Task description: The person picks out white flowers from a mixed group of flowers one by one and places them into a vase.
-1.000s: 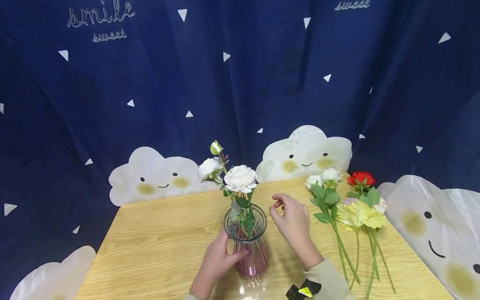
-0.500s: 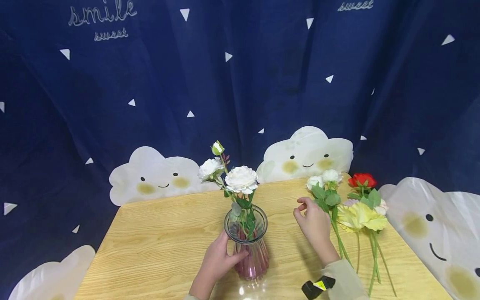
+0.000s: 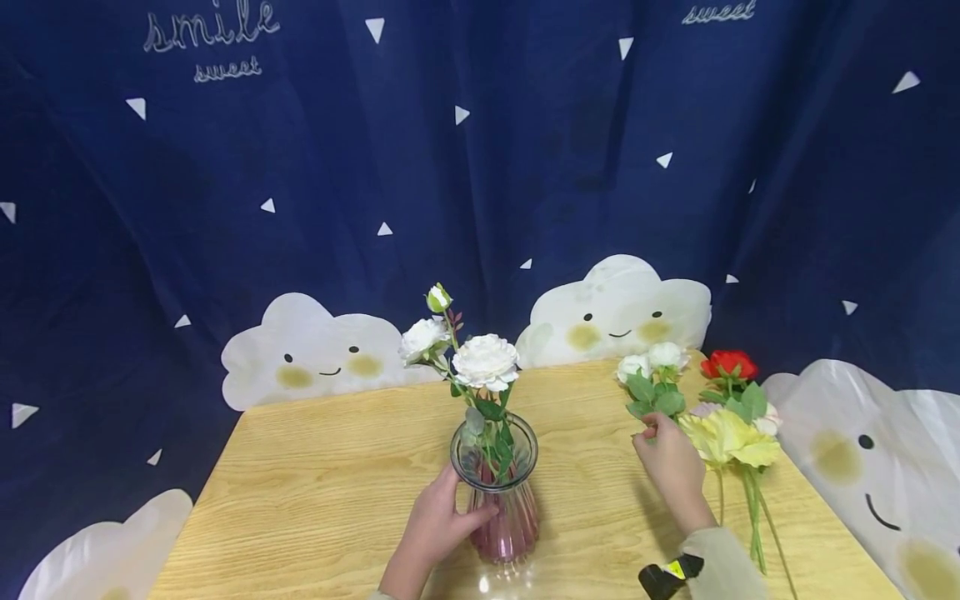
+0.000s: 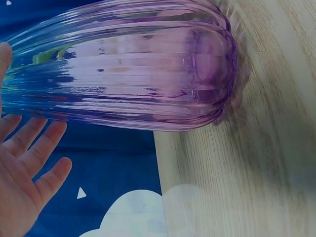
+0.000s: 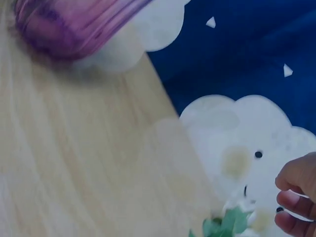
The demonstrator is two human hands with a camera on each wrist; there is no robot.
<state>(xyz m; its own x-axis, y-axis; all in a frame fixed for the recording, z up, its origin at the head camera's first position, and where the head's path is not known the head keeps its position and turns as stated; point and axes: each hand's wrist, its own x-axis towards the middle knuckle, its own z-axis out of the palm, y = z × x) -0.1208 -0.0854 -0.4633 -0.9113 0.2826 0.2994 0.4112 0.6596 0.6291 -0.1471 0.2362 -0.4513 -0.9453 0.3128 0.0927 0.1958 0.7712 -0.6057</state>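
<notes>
A ribbed glass vase (image 3: 517, 533), pink toward its base, stands upright on the table. It holds a stem with white flowers (image 3: 486, 362), a bud and green leaves. My left hand (image 3: 438, 517) grips the vase's left side, thumb across the front; the left wrist view shows the other fingers (image 4: 47, 143) spread along the glass. To the right, my right hand (image 3: 673, 467) is over the stems of a white-flowered stem (image 3: 666, 356) lying on the table, fingertips just below its leaves. In the right wrist view the fingers (image 5: 294, 202) are loosely bent, with nothing between them.
Beside the right hand lie a yellow flower (image 3: 731, 437) and a red flower (image 3: 729, 365), with a pale pink bloom (image 3: 768, 421) near them. The wooden table (image 3: 322, 475) ends at a dark blue curtain (image 3: 322, 167) printed with clouds.
My right hand has moved right, from near the vase to the lying white-flowered stem. The left hand stays on the vase.
</notes>
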